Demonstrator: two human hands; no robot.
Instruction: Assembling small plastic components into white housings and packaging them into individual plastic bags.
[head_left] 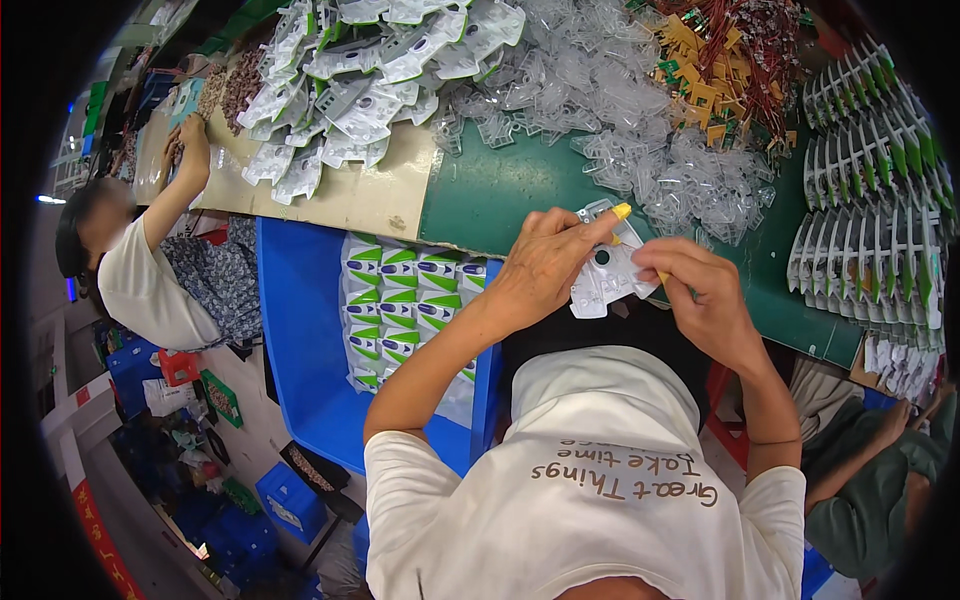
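Observation:
My left hand (550,262) grips a white plastic housing (598,278), a flat shell with a round dark hole, just over the table's near edge. A yellow cover sits on one of its fingertips. My right hand (703,290) is closed in a pinch at the housing's right side, with a bit of yellow showing by its fingers. Whatever lies between those fingertips is too small to make out. Just beyond both hands is a heap of clear plastic pieces (700,185).
Stacked white-and-green housings (350,90) lie at the far left, yellow parts with red wires (710,70) at the far right. More housings stand in rows (870,190) on the right. A blue bin (310,400) holds packed green-and-white units (400,300). Another person (150,270) works at left.

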